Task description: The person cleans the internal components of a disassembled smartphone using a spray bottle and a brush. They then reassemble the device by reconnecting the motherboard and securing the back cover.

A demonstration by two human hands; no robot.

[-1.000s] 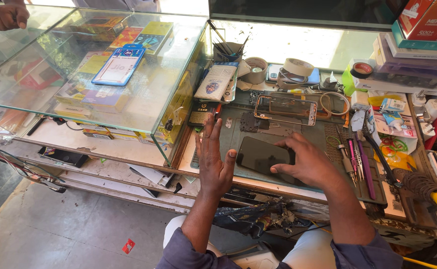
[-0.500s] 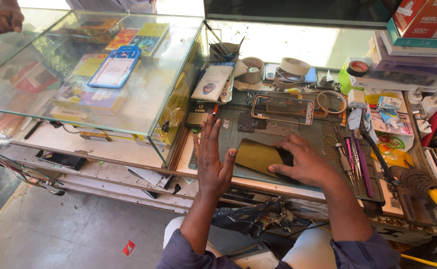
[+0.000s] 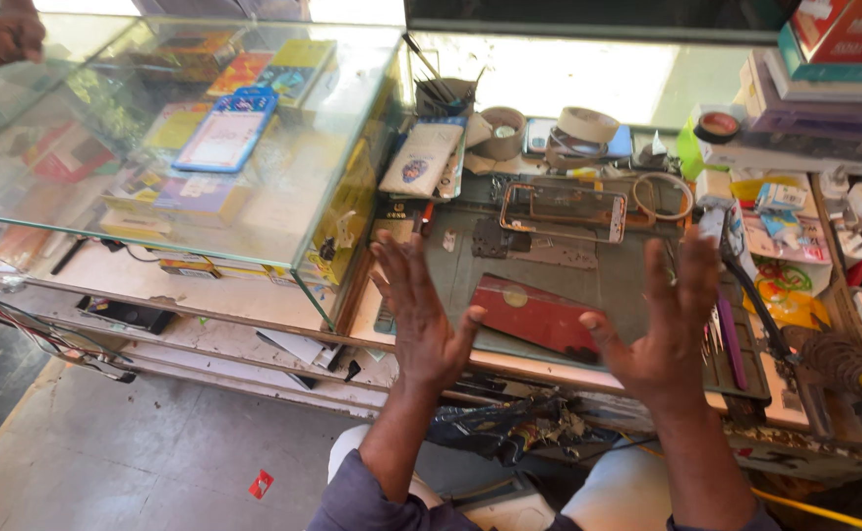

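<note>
A flat red phone panel [image 3: 534, 317] lay on the grey-green work mat [image 3: 588, 265], close to the bench's front edge. It was a rounded rectangle, set slantwise, with a glossy face that caught the light and a small pale round mark near its upper middle; its right lower corner sat behind the right thumb.

Both hands were lifted over it, holding nothing. The left hand [image 3: 421, 320] hovered above the panel's left end, palm turned inward, fingers spread apart and pointing away from the person. The right hand [image 3: 669, 329] hovered off the panel's right end, fingers likewise splayed, thumb reaching toward the panel.

Farther back on the mat lay a phone frame [image 3: 561, 209] with a metallic rim, and beside it a thin ring [image 3: 663, 196]. Rolls of tape [image 3: 588, 125] stood along the bench's back edge. A glass display case [image 3: 180, 128] filled the bench's left side, and slim tools [image 3: 729, 339] lay toward the right edge.
</note>
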